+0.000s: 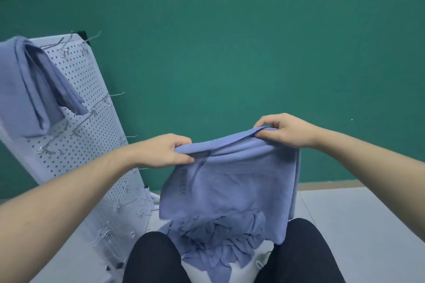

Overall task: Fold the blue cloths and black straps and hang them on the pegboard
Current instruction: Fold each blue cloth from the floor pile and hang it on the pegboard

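A blue cloth (227, 188) hangs doubled over in the air in front of me. My left hand (165, 151) pinches its upper left corner and my right hand (285, 131) pinches its upper right corner, so the top edge stretches between them. Below it, a crumpled pile of blue cloths (218, 246) lies on the floor between my knees. A white pegboard (92, 145) with metal hooks leans at the left. A folded blue cloth (36, 89) hangs over its upper hooks. No black straps are visible.
A green wall (253, 64) rises behind the pegboard and the cloth. My knees in dark trousers (156, 259) frame the pile on the light grey floor (358, 225). Bare metal hooks (117, 94) stick out of the pegboard's right edge.
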Tool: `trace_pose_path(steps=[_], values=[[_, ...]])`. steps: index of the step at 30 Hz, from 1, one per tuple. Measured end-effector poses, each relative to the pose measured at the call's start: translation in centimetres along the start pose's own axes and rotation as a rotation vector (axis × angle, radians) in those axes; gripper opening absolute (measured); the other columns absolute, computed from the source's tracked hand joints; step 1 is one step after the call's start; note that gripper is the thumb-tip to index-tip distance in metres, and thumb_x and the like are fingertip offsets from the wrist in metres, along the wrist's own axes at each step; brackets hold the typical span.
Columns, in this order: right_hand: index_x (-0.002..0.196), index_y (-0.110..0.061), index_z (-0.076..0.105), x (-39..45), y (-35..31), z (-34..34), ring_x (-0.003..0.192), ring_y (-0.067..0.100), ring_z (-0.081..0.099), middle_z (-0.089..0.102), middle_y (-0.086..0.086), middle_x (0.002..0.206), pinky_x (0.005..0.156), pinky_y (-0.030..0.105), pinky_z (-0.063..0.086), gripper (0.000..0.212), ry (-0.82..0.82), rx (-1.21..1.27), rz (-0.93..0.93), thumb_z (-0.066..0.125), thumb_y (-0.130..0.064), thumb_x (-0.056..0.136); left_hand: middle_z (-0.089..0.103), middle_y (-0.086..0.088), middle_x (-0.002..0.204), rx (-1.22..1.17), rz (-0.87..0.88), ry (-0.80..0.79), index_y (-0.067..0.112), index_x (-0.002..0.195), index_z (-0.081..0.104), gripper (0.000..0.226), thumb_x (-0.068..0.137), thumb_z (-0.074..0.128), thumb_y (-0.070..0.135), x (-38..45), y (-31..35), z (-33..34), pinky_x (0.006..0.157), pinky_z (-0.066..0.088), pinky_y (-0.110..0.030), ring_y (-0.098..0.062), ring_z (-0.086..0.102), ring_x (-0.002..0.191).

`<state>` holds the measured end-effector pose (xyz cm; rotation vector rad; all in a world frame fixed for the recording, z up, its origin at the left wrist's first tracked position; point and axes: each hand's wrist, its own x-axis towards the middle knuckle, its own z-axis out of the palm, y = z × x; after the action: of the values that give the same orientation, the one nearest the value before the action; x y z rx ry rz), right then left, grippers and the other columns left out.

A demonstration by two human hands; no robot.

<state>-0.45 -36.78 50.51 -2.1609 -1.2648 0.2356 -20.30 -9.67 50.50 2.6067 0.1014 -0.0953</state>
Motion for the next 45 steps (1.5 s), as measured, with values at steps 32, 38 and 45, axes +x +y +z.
trace_pose_path(steps=[32, 38, 45], values=[[0.103, -0.025, 0.059, 2.8, -8.2, 4.5, 0.090, 0.015, 0.064, 0.071, 0.018, 0.109, 0.090, 0.044, 0.053, 0.004, 0.145, 0.628, -0.075, 0.055, -0.023, 0.102, 0.077, -0.012, 0.104, -0.804, 0.011, 0.335, 0.017, 0.113, 0.069, 0.023, 0.092, 0.072, 0.025, 1.3, 6.9, -1.1, 0.089, 0.055, -0.041, -0.024, 0.072, 0.089], [0.089, -0.022, 0.053, 2.9, -9.8, 4.8, 0.085, 0.014, 0.055, 0.062, -0.004, 0.089, 0.076, 0.031, 0.041, 0.015, 0.052, 0.831, 0.034, 0.060, -0.028, 0.077, 0.076, -0.010, 0.089, -0.798, 0.009, 0.293, 0.025, 0.094, 0.068, 0.012, 0.089, 0.075, 0.017, 0.2, 6.1, -1.4, 0.071, 0.058, -0.031, -0.020, 0.071, 0.076], [0.080, -0.023, 0.053, 2.9, -9.0, 3.7, 0.074, 0.012, 0.051, 0.058, -0.005, 0.077, 0.071, 0.031, 0.040, 0.021, 0.313, 0.914, 0.116, 0.056, -0.028, 0.100, 0.073, -0.001, 0.083, -0.665, -0.042, 0.244, 0.019, 0.086, 0.066, 0.013, 0.086, 0.078, 0.019, -0.3, 4.9, -0.6, 0.070, 0.053, -0.030, -0.016, 0.067, 0.073]])
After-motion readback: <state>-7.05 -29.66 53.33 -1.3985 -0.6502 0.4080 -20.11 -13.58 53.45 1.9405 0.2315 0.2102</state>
